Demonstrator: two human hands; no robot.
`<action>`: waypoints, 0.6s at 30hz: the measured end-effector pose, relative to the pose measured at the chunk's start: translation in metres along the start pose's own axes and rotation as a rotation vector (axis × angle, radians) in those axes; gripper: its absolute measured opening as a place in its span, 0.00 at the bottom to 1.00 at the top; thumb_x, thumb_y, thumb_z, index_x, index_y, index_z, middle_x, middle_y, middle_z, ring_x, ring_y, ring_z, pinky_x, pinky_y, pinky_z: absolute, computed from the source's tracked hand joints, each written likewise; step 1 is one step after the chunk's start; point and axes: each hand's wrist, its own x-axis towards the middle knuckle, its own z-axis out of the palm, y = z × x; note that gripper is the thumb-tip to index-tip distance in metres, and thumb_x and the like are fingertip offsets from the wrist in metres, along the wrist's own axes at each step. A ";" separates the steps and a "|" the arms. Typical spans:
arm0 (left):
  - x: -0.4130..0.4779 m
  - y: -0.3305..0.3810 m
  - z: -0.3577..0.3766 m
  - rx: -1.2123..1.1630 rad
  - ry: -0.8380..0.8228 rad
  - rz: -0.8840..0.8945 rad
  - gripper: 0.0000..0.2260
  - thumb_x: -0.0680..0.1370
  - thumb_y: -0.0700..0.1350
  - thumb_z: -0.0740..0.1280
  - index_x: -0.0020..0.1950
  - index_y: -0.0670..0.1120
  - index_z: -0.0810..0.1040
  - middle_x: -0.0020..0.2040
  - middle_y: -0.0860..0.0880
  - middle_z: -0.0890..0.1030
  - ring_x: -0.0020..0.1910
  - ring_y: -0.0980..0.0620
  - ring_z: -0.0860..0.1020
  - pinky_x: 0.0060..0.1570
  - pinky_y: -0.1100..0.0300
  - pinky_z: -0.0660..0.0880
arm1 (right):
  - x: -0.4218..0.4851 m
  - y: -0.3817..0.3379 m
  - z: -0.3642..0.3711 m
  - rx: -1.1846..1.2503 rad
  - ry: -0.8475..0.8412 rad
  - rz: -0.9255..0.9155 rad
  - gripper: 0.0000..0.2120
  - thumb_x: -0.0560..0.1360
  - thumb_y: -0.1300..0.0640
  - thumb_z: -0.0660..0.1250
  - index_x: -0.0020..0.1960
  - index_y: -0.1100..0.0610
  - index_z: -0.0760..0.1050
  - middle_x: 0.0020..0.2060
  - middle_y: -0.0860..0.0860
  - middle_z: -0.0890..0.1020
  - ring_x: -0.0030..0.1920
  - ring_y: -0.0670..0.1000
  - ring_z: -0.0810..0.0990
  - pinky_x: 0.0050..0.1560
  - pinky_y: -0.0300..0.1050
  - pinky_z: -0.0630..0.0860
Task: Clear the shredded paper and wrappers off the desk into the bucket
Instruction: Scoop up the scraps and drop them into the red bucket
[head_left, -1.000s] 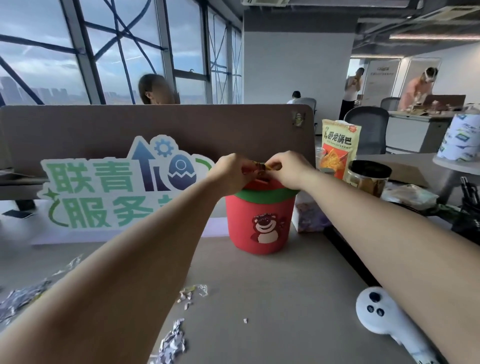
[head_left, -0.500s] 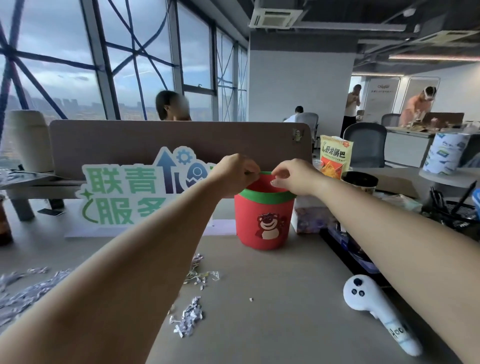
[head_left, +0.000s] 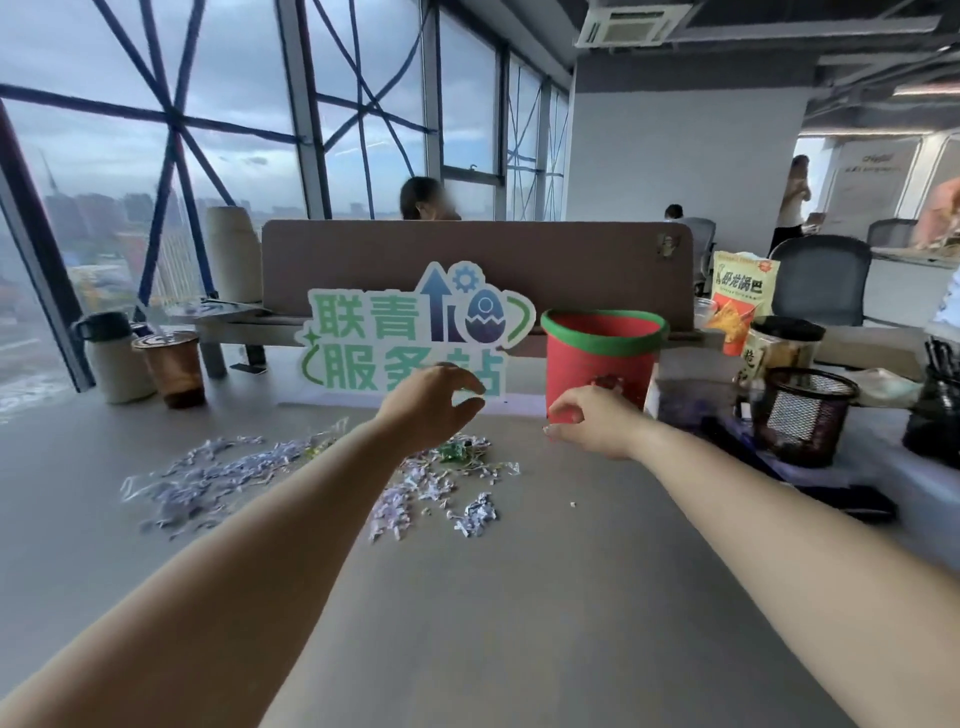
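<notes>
A red bucket (head_left: 597, 358) with a green rim stands on the grey desk (head_left: 519, 597) before the brown divider. Shredded paper (head_left: 218, 475) lies scattered left of centre, with smaller clumps (head_left: 470, 517) and a green wrapper (head_left: 453, 451) near my left wrist. My left hand (head_left: 428, 402) hovers above the scraps, left of the bucket, fingers curled loosely and apart, holding nothing. Low in front of the bucket, my right hand (head_left: 589, 421) also holds nothing, its fingers bent and spread.
A green and white sign (head_left: 405, 338) leans on the divider. An iced drink cup (head_left: 171, 366) and a flask (head_left: 111, 358) stand at far left. At right are a black mesh holder (head_left: 802, 413), a snack bag (head_left: 740, 306) and a jar (head_left: 779, 351).
Both hands have come down and away from the bucket's rim, where they pinched a wrapper, and are now empty. My view has swung left, showing more shredded paper.
</notes>
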 end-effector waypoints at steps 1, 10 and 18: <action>-0.012 -0.007 0.003 -0.008 -0.018 -0.032 0.12 0.77 0.50 0.64 0.58 0.50 0.78 0.63 0.49 0.78 0.60 0.48 0.76 0.60 0.55 0.71 | -0.005 -0.001 0.012 0.010 -0.030 0.001 0.23 0.71 0.48 0.69 0.63 0.58 0.74 0.61 0.56 0.77 0.60 0.54 0.75 0.56 0.41 0.69; -0.120 -0.098 0.025 0.210 -0.290 -0.410 0.46 0.62 0.76 0.61 0.74 0.63 0.45 0.78 0.50 0.40 0.76 0.41 0.42 0.73 0.39 0.45 | -0.042 -0.010 0.098 -0.055 -0.282 -0.012 0.49 0.64 0.31 0.67 0.75 0.45 0.46 0.77 0.49 0.46 0.77 0.56 0.45 0.75 0.52 0.47; -0.143 -0.128 0.040 0.209 -0.287 -0.533 0.50 0.55 0.83 0.47 0.72 0.65 0.35 0.77 0.48 0.36 0.76 0.42 0.38 0.75 0.43 0.39 | -0.017 -0.029 0.133 -0.016 -0.209 -0.025 0.51 0.61 0.26 0.63 0.73 0.38 0.39 0.76 0.45 0.39 0.76 0.57 0.39 0.76 0.56 0.44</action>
